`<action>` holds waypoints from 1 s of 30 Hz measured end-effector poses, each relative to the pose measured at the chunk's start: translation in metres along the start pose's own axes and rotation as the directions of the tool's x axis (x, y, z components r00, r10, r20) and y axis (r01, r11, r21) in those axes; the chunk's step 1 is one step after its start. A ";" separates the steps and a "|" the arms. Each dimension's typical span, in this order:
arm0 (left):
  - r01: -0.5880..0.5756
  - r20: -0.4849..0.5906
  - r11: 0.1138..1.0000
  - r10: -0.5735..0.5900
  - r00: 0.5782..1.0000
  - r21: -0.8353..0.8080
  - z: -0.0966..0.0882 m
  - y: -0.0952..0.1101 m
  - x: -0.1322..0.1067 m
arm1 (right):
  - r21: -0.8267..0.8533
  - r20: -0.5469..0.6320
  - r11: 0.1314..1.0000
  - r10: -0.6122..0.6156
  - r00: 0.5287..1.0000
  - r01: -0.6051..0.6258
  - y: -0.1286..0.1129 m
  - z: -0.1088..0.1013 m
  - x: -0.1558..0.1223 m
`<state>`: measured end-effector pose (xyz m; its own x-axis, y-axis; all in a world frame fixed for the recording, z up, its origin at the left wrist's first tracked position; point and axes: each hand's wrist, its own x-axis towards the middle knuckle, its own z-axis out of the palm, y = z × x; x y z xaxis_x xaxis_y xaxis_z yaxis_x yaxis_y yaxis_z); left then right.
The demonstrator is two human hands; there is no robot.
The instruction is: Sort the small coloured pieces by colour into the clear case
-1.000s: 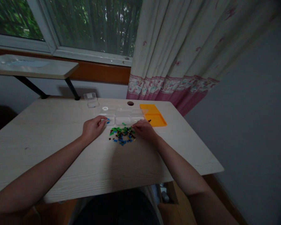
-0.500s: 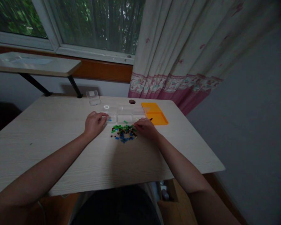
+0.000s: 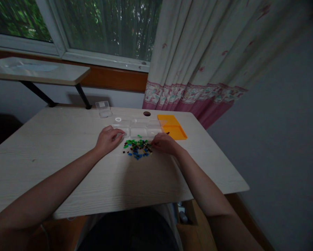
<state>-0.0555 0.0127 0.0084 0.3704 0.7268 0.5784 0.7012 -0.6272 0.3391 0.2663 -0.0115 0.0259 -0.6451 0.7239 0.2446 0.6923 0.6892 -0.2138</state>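
Observation:
A loose pile of small green, blue, brown and yellowish building bricks (image 3: 137, 148) lies on the table in front of a clear plastic compartment box (image 3: 138, 131). At the box's front left corner is my left hand (image 3: 108, 139), thumb and fingertips drawn together over the left compartment; whatever they pinch is too small to make out. My right hand (image 3: 165, 143) reaches the right edge of the pile with its fingers closed together. The fingertips hide anything between them. Some green bricks (image 3: 139, 136) sit at the box's front edge.
Right of the box lies an open orange case (image 3: 174, 131), with a dark brick near its left side. A small clear open box (image 3: 104, 109) stands farther back at left. Behind are a round table hole (image 3: 147, 113), a raised shelf (image 3: 41, 71) and a curtain (image 3: 188, 69).
My left hand has shifted slightly right and down, covering where a blue brick showed in the left compartment. My right hand has moved a little right and down beside the pile.

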 end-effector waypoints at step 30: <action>-0.066 0.029 0.997 0.068 0.997 -0.044 0.003 0.002 -0.001 | 0.114 -0.554 0.923 0.366 0.748 -0.367 -0.004 0.036 0.018</action>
<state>-0.0526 0.0117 0.0063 0.4347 0.6906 0.5780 0.6475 -0.6858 0.3324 0.2398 -0.0001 -0.0029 -0.0497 0.7761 0.6286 0.8392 0.3738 -0.3951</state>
